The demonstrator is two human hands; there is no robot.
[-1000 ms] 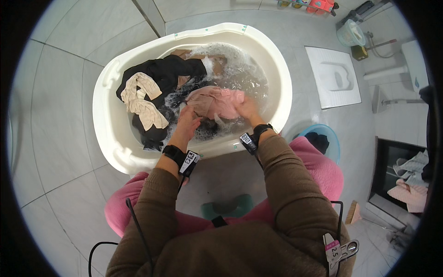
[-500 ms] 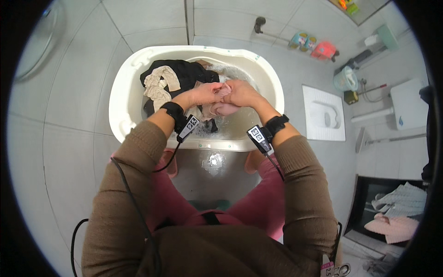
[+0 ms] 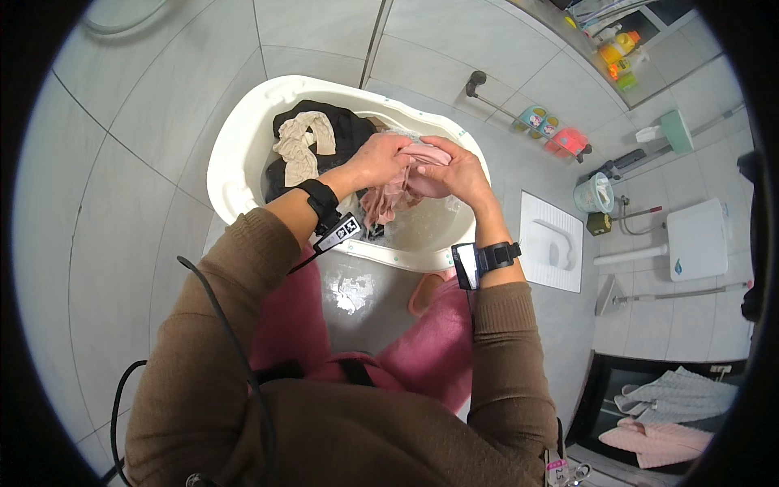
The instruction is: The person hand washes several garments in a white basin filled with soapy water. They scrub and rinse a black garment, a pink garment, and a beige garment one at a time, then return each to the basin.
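Observation:
A pink garment (image 3: pixel 389 200) hangs wet and bunched between my two hands, above a white tub (image 3: pixel 230 158). My left hand (image 3: pixel 380 159) has its fingers closed on the cloth's upper left part. On the other side my right hand (image 3: pixel 464 172) grips a fold of it, thumb in front and fingers behind. The lower end trails toward the sudsy water (image 3: pixel 430 230). Inside the tub, left of my hands, lies a black garment (image 3: pixel 347 130) with a crumpled beige garment (image 3: pixel 302 154) on top. The garment's exact kind cannot be made out.
A white squat toilet (image 3: pixel 552 241) is set in the grey floor to the right. Along the wall are a rail with colourful holders (image 3: pixel 535 122), a light-blue bucket (image 3: pixel 594 195) and a white cistern (image 3: pixel 698 239). Towels (image 3: pixel 677 398) hang at lower right. Cables run along my sleeves.
My view has turned and shifted. My hands have moved slightly apart, and the pink garment, bunched small before, now spreads and hangs lower between them.

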